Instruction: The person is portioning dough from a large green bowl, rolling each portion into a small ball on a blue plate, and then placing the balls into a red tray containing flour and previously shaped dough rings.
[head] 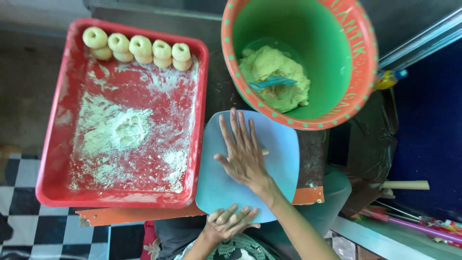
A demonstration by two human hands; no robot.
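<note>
My right hand lies flat, fingers spread, on a light blue board. A small piece of pale dough peeks out from under its palm at the right side. My left hand rests on the near edge of the board, fingers loosely curled, holding nothing. Beyond the board stands a green bowl with an orange rim; it holds a lump of yellow dough with a blue spatula lying on it.
A red tray dusted with flour sits at the left; ring-shaped dough pieces line its far edge. A yellow bottle and a wooden handle lie at the right. Checkered floor shows below left.
</note>
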